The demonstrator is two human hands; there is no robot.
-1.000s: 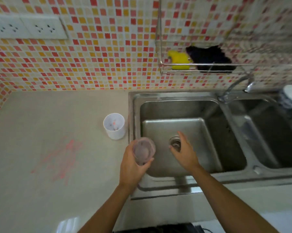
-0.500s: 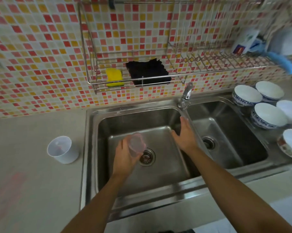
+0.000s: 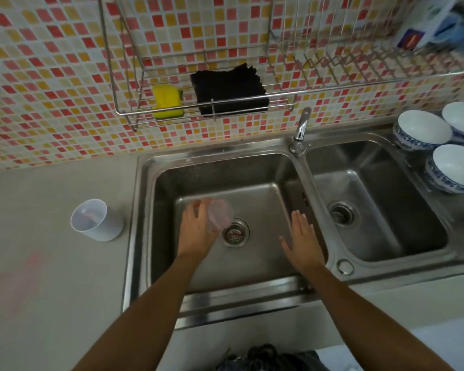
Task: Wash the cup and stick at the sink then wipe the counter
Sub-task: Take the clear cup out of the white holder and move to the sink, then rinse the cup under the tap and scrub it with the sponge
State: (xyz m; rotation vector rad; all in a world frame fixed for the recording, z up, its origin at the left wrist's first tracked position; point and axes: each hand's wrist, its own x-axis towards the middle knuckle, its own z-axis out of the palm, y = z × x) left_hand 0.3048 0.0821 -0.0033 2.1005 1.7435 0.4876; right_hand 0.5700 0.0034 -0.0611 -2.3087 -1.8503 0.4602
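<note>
The cup [image 3: 221,213], clear with a pink tint, is held tilted over the left basin of the sink [image 3: 135,223], just above and beside the drain [image 3: 235,233]. The left hand [image 3: 196,232] grips it, fingers curled round its wall. The right hand [image 3: 301,243] holds nothing; its fingers are straight and spread above the right side of the same basin.

The faucet [image 3: 301,128] stands at the back between the two basins. No water is seen running.

Step in hand, as judged: bring the cup under the spout and start the water.

1. Use the free right hand to work the faucet; keep the left-hand grip firm, since a wet, thin-walled cup will likely slip.
2. Swing the spout over the left basin before opening it.
3. Turn the cup mouth-up to fill, then tip out over the drain.

A white cup [image 3: 97,220] stands on the counter [image 3: 51,183], left of the sink; a faint reddish item inside it may be the stick, too blurred to confirm. A pink stain [image 3: 19,279] marks the counter nearer the person. A yellow sponge [image 3: 168,101] and black cloth [image 3: 231,92] sit in the wall rack [image 3: 124,112], within reach for the wipe.
</note>
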